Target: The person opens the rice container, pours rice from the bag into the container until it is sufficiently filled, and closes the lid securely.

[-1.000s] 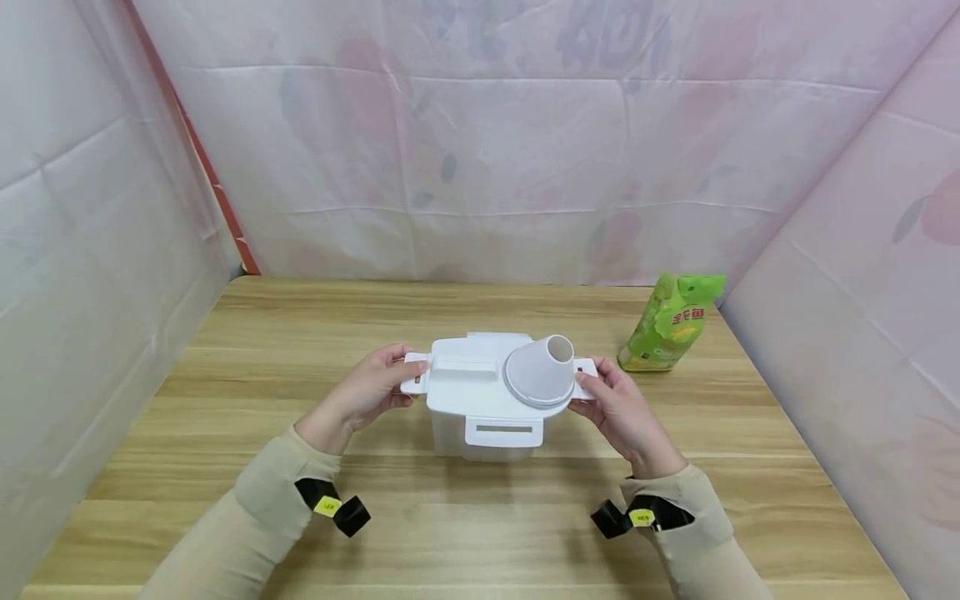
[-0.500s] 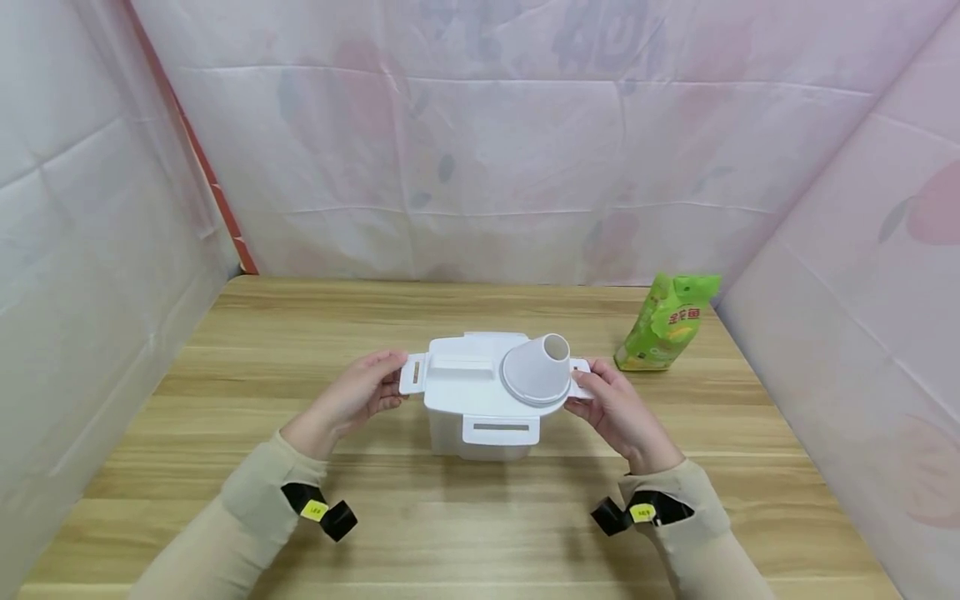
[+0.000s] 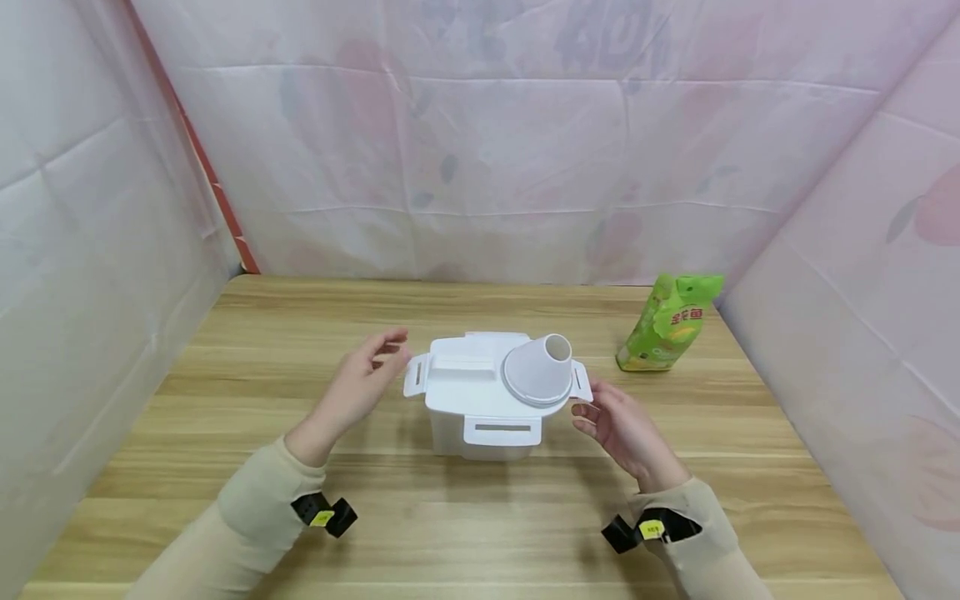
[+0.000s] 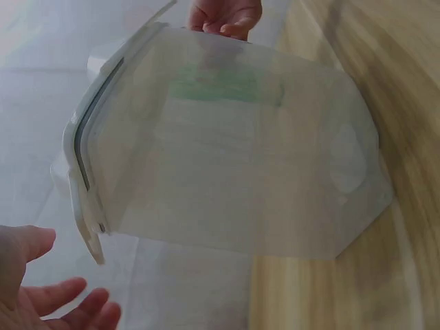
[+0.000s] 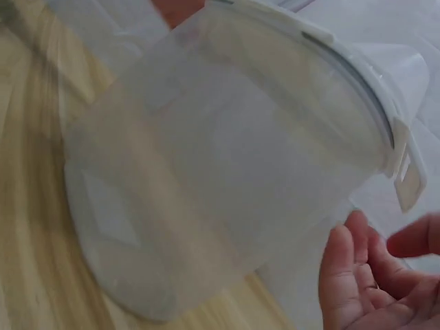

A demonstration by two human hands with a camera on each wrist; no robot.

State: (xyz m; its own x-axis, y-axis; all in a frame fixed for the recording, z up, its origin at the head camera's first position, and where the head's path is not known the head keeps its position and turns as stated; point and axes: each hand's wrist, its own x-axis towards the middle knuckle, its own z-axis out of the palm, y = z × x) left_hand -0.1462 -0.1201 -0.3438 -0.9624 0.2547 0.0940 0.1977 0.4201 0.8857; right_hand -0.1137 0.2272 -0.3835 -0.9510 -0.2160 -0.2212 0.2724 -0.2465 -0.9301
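Observation:
A translucent storage container (image 5: 234, 151) stands upright on the table, closed by a white lid (image 3: 457, 398). Flaps spread outward from the lid, among them a left flap (image 3: 416, 375), a right flap (image 3: 581, 381) and a front flap (image 3: 502, 430). On the lid's right part sits a white tapered cup (image 3: 536, 372), narrow end up. My left hand (image 3: 358, 385) is beside the left flap with loose fingers, holding nothing; the left wrist view shows a gap. Near the right flap, my right hand (image 3: 628, 432) has relaxed, slightly bent fingers, apart from the flap in the right wrist view.
At the back right of the wooden table (image 3: 300, 317) stands a green printed bag (image 3: 667, 325), leaning slightly. Pale patterned sheeting (image 3: 510, 167) hangs behind the table and along both sides.
Both hands have let go of the side flaps. My left hand has moved off its flap, fingers raised; the right has drawn slightly down. Both side flaps slope downward more. The container stays in place.

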